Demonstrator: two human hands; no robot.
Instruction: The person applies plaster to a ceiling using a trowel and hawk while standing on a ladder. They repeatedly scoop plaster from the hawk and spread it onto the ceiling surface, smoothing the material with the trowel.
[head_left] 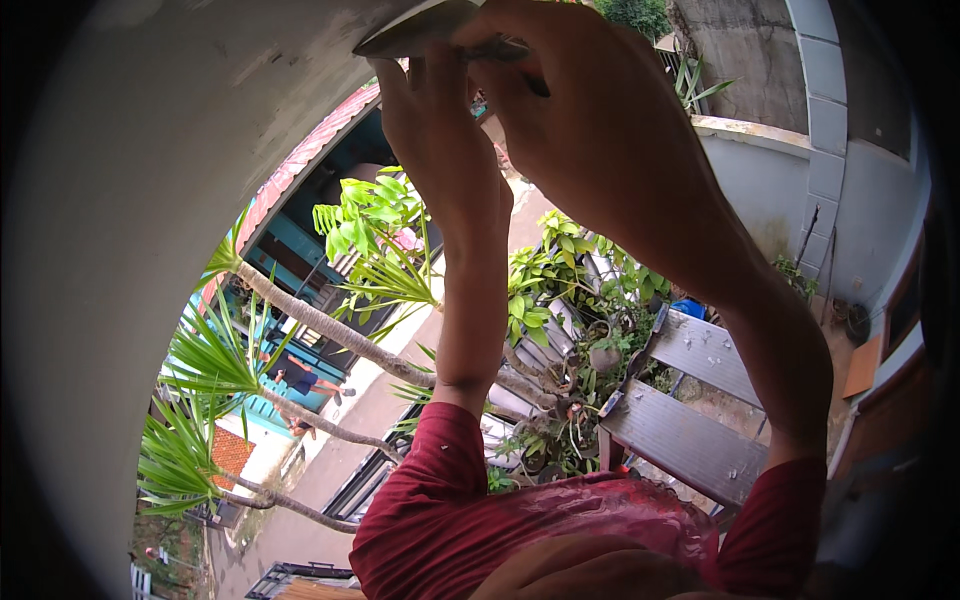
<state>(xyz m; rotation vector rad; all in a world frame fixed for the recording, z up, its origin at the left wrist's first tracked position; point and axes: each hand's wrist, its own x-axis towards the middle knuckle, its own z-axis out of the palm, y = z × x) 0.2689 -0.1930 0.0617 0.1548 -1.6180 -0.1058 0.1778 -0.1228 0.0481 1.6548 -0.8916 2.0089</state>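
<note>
Both my arms reach up toward a pale wall surface [240, 70] with patchy, scuffed marks. At the top edge is a trowel [415, 30] with a grey metal blade, its pointed end close to or touching that surface; I cannot tell which. My right hand [560, 80] is closed around the trowel's handle end, which the fingers mostly hide. Just below the blade, my left hand [430, 130] has its fingertips raised and pressed against the blade's underside. The top of the right hand is cut off by the picture's edge.
Grey boards [690, 430] speckled with pale flakes are below at the right. Potted plants [570, 370] stand beneath me, and spiky-leaved trunks [330, 325] rise at the left. A low white wall [760, 180] is at the right. Two people [300, 378] are far off at the left.
</note>
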